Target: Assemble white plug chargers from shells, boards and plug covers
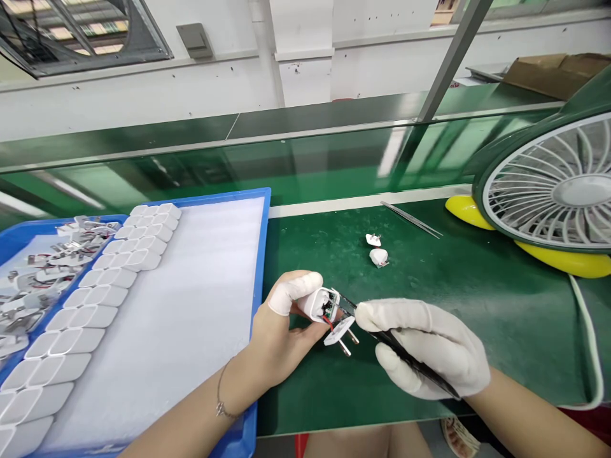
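Note:
My left hand (281, 331), with a white cot on the thumb, is closed around a white charger housing (312, 306). Its open end faces right and shows a green circuit board (331, 305) inside. A white plug cover (340, 331) with two metal prongs hangs at that opening beside a red wire. In my gloved right hand (424, 343) are black tweezers (415, 362), their tips at the housing's opening. Whether the tips grip anything is too small to tell. Farther back on the green bench lie a small pronged cover (373, 240) and a white charger part (379, 257).
A blue tray (260, 267) on the left holds rows of white housings (90, 315). Beyond it, another blue tray (114, 219) holds a heap of wired plug parts (62, 261). Silver tweezers (413, 219) lie near the back. A green fan (548, 184) with yellow feet stands right.

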`<state>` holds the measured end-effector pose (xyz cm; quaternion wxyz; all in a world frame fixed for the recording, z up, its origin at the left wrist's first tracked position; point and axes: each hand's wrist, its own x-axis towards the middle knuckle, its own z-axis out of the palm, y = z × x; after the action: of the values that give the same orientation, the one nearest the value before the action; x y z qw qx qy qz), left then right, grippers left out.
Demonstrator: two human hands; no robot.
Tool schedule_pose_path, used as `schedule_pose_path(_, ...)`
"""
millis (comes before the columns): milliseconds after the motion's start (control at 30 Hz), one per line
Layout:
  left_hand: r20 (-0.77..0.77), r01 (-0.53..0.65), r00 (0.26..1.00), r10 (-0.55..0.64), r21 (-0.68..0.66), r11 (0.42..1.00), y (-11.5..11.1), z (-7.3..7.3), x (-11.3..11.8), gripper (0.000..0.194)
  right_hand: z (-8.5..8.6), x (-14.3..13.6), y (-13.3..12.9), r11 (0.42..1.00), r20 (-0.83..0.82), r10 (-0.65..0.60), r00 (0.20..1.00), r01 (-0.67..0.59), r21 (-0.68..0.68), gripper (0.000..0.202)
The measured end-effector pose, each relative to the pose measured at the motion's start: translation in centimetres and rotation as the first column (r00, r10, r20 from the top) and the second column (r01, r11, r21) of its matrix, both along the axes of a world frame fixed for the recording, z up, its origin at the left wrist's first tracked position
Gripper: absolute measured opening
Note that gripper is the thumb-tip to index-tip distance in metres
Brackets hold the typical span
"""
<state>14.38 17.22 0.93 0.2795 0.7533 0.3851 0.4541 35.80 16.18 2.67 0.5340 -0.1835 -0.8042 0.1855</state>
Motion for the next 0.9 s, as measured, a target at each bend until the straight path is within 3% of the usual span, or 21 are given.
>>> schedule_pose_path(133,-0.082,-0.001,0.997,0.008,0.076,0.997,0.2,0.1,-0.1,0.055,-0.3,-0.2,0.1,1.0,-0.007,-0.001,1.0,0.001,0.017,0.037)
schedule_pose_path(300,-0.077,0.0,0.997,0.007,0.084,0.996,0.2,0.2,-0.1,0.056,-0.7,-0.2,-0.2,0.999,0.016,-0.039,0.999,0.039,0.005,0.039)
schedule_pose_path(433,0.004,-0.01,1.0,0.01,-0.033,0.999,0.4,0.4,0.0,0.051,-1.1,-0.1,-0.3,0.997,-0.077,-0.066,0.995,0.069,0.035,0.052)
schedule_pose_path(600,0.103,0.169,0.983,-0.151,-0.201,0.965,0.5,0.8,0.3,0.054,-0.8,-0.1,0.0,0.998,-0.114,-0.049,0.992,0.054,0.037,0.064)
schedule_pose_path(700,0.152,0.231,0.967,-0.204,-0.191,0.954,0.3,0.8,0.4,0.056,-0.3,-0.2,0.3,0.997,-0.092,-0.033,0.995,0.04,0.072,0.058)
schedule_pose_path(900,0.137,0.223,0.969,-0.205,-0.13,0.966,0.2,1.0,0.2,0.05,0.2,-0.2,0.4,0.995,-0.07,-0.045,0.997,0.051,0.087,0.045)
